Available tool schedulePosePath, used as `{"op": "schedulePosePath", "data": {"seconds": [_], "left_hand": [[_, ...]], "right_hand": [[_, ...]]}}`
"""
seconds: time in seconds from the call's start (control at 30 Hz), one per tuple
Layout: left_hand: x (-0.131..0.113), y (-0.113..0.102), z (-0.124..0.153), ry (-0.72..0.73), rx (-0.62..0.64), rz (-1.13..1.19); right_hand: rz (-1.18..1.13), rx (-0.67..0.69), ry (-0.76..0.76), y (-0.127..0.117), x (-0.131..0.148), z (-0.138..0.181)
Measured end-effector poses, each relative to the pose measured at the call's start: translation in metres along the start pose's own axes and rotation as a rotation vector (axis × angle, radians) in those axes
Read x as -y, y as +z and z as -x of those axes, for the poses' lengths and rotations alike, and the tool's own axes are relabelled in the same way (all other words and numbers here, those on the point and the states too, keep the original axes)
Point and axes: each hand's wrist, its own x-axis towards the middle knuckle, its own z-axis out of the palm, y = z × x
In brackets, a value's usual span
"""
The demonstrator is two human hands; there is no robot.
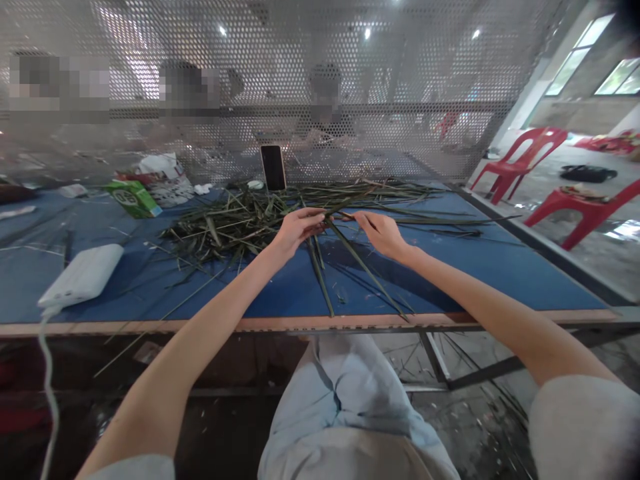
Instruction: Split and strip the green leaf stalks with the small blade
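Observation:
My left hand (301,228) is closed on some long green leaf strips (360,261) over the middle of the blue table. Two or more of these strips hang down from it toward the front edge. A little to the right, my right hand (381,233) pinches a strip between thumb and fingers, palm turned down. The fingertips of both hands are close together but apart. Behind and left of my left hand lies a tangled heap of dark green leaf strips (215,230). Longer strips (370,193) are spread behind both hands.
A phone (273,168) leans upright against a perforated metal screen (400,87), with people seated beyond it. On the left are a white power bank (83,275) with a cable and a green carton (133,199). Red chairs (523,160) stand right of the blue table (540,280).

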Motion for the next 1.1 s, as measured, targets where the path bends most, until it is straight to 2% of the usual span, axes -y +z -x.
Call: {"op": "schedulePosePath", "data": {"seconds": [0.13,0.4,1.1], "left_hand": [[0.0007,-0.0009,-0.0006,0.008,-0.010,-0.003],[0.0028,-0.0013,-0.0013,0.043,0.014,-0.010],[0.0031,0.0013,0.0002,0.030,0.027,-0.035]], "right_hand": [[0.006,-0.004,-0.083,-0.0008,0.0023,-0.0010],[0.283,0.053,-0.116,0.0000,0.0026,0.0033],[0.273,0.015,-0.128,0.0026,0.0004,0.0040]]}}
